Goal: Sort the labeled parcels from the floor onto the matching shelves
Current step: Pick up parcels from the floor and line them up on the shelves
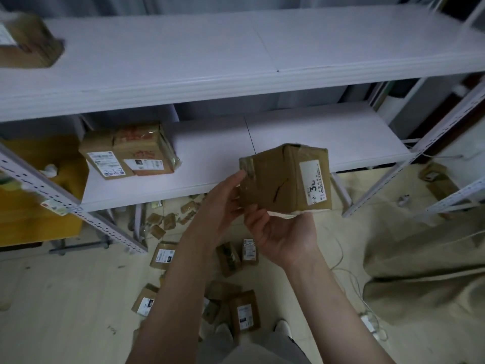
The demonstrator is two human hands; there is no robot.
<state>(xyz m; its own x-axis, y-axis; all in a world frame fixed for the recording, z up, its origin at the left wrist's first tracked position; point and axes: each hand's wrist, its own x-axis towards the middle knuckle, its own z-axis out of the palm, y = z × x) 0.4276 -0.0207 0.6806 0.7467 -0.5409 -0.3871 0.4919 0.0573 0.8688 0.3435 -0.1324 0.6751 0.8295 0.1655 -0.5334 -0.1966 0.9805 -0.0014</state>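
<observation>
Parcels: three shelved that I can see, one in my hands, a whole heap to go. So, early days.

Biggest first. The upper shelf (183,61) has a single box (26,43) at its far left end, too blurry for me to read. The lower shelf (315,132) has two boxes (106,157) pushed up against each other at its left end.

Then the floor (65,285), which is where most of the job is. There's a floor pile (245,312) right by my feet, a few more boxes just past it, a scatter of small packets (168,222) under the lower shelf, and another couple off to the right by the rack leg. Well over a dozen, I'd guess.

The parcel (278,179) I'm on is up in the air, just in front of the lower shelf's front edge. My left hand (223,206) pinches its taped left corner, and my right hand (283,235) cups it from underneath with the fingers (253,215) curled round the bottom edge. Its label (313,182) faces me. It looks like "30" and maybe "2-2", but I wouldn't swear to it, so which shelf it matches I can't say yet.
</observation>
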